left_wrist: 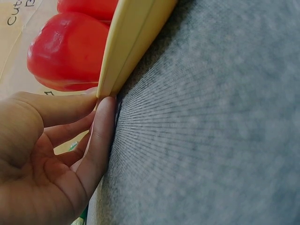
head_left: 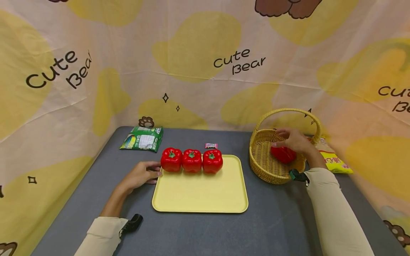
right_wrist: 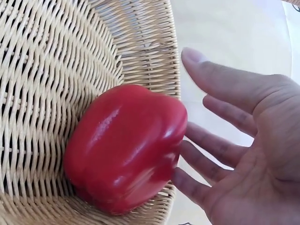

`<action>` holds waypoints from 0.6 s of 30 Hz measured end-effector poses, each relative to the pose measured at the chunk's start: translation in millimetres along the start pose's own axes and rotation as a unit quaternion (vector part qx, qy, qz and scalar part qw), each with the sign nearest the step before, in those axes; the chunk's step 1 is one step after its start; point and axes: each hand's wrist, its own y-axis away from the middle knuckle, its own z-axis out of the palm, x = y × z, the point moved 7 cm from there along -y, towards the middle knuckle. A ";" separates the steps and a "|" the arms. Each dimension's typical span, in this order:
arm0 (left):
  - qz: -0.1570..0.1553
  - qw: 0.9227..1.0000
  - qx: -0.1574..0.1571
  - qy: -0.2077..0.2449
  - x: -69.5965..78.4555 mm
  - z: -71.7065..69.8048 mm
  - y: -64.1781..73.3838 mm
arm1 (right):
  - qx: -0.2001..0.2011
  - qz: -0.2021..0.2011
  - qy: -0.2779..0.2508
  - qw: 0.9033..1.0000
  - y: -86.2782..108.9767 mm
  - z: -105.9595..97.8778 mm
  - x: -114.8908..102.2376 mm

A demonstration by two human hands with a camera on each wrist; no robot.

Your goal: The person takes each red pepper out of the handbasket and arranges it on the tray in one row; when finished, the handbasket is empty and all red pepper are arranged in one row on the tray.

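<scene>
The right hand (head_left: 296, 141) reaches into the wicker basket (head_left: 260, 156) with fingers (right_wrist: 220, 79) spread beside the red pepper (right_wrist: 126, 145), seemingly not yet gripping that glossy, firm, probably slippery fruit, best cupped round its broad body, while the left hand (head_left: 141, 175) touches the yellow tray (head_left: 200, 192).

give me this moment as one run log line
left hand: fingers touching tray corner | right hand: open, reaching pepper in basket | three peppers on tray
</scene>
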 end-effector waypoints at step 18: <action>0.007 1.000 -0.001 -0.004 1.2 1.0 0.9 | -0.029 -0.011 0.039 0.999 0.8 6.8 8.4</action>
